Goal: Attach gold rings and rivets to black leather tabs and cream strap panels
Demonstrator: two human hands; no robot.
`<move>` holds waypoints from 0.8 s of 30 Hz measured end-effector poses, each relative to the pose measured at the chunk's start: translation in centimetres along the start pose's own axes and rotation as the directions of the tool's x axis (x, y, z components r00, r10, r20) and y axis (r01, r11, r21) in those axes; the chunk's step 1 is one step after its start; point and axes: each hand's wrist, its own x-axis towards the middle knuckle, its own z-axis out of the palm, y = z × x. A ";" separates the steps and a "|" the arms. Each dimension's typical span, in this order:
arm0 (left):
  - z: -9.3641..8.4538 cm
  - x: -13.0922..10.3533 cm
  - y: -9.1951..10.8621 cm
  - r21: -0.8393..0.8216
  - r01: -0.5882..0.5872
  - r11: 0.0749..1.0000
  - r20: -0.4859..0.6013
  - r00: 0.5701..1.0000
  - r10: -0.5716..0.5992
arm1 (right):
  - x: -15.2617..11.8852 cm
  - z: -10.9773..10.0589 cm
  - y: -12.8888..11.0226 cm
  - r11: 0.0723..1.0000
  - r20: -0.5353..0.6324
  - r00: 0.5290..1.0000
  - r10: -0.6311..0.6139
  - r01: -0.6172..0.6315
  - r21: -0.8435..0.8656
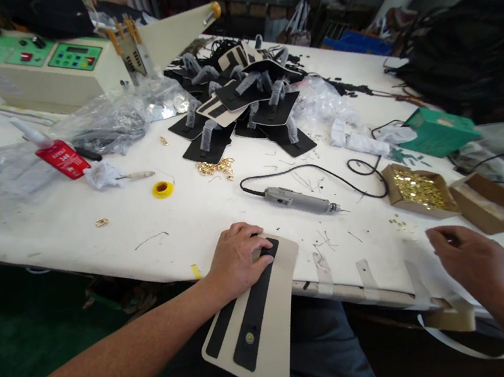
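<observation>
My left hand (pixel 239 259) grips the upper end of a beige panel (pixel 284 317) with black strips, its thumb and forefinger at the top of the longer black strip (pixel 259 315). The panel overhangs the table's front edge above my lap; a small round metal piece (pixel 249 338) sits near that strip's lower end. At the right, my right hand (pixel 470 256) is closed with fingers curled together; anything in them is hidden. Nearby are loose brass pieces (pixel 399 222) and a cardboard box of brass pieces (pixel 417 189). A grey electric screwdriver (pixel 299 200) lies between my hands.
Black panels with plastic-wrapped handles (pixel 241 91) are piled at the back, near gold clasps (pixel 217 168). A yellow tape roll (pixel 163 190), red glue bottle (pixel 63 160) and beige machine (pixel 46 68) are on the left. A second cardboard box (pixel 491 201) and green box (pixel 438 130) stand right.
</observation>
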 end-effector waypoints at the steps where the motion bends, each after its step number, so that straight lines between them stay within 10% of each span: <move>1: 0.0 0.0 0.0 -0.001 -0.003 1.000 0.002 1.000 0.003 | -1.1 -0.4 -1.6 0.995 -0.001 1.000 0.003 -0.003 0.100; 4: -0.1 0.1 -0.1 -0.002 -0.009 1.000 0.005 1.000 0.009 | -5.7 -0.8 -8.1 0.898 0.171 0.965 -0.199 0.110 0.425; 8: 0.0 0.0 -0.3 0.007 -0.008 1.000 0.003 1.000 0.008 | -11.3 1.1 -17.3 0.674 0.265 0.725 -0.635 0.353 0.649; 12: -0.1 -0.1 -0.4 0.007 -0.024 1.000 0.008 1.000 0.024 | -13.1 3.4 -21.9 0.593 0.249 0.604 -0.757 0.475 0.650; 24: -0.6 -0.2 -0.5 -0.032 -0.035 0.999 0.013 0.999 0.035 | -13.9 4.4 -23.4 0.688 0.276 0.660 -0.699 0.513 0.514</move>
